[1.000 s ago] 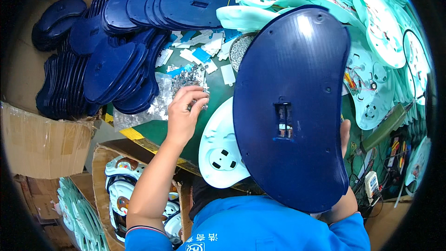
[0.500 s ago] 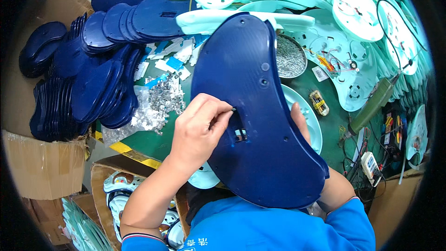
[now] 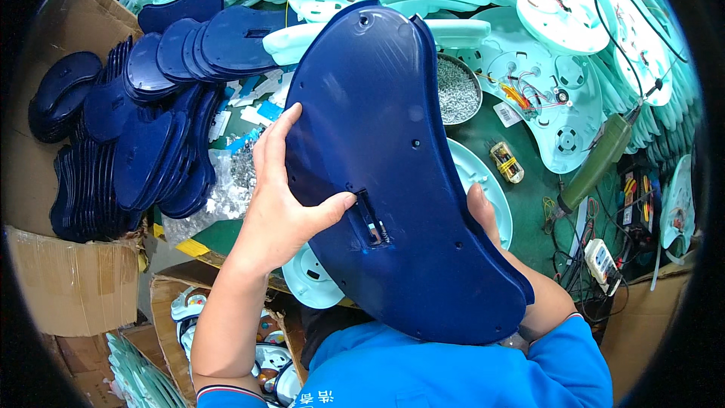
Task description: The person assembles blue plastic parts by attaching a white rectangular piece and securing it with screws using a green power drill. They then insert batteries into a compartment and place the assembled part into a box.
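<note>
A large, curved dark blue plastic panel (image 3: 393, 113) stands tilted in front of my chest, held between both hands. My left hand (image 3: 276, 200) grips its left edge, fingers along the rim and thumb pressed on the face beside a rectangular slot (image 3: 370, 219). Inside the slot, small metal contacts and a spring-like piece show near its lower end. Around the right edge curls my right hand (image 3: 482, 215); only part of it shows, the rest hidden behind the panel. Beneath lies a pale turquoise plastic shell (image 3: 495, 181), partly covered.
Stacked dark blue panels (image 3: 143, 159) fill the left side by a cardboard box (image 3: 72, 287). Beyond are a bowl of screws (image 3: 458, 91), turquoise shells with wiring (image 3: 563, 98), a green electric screwdriver (image 3: 600, 162), a yellow-banded battery pack (image 3: 507, 162) and a white meter (image 3: 602, 264).
My left hand has gone from a pinch above the slot to a spread grip on the panel's left edge. A metal contact and spring now show in the slot. The panel has shifted slightly left.
</note>
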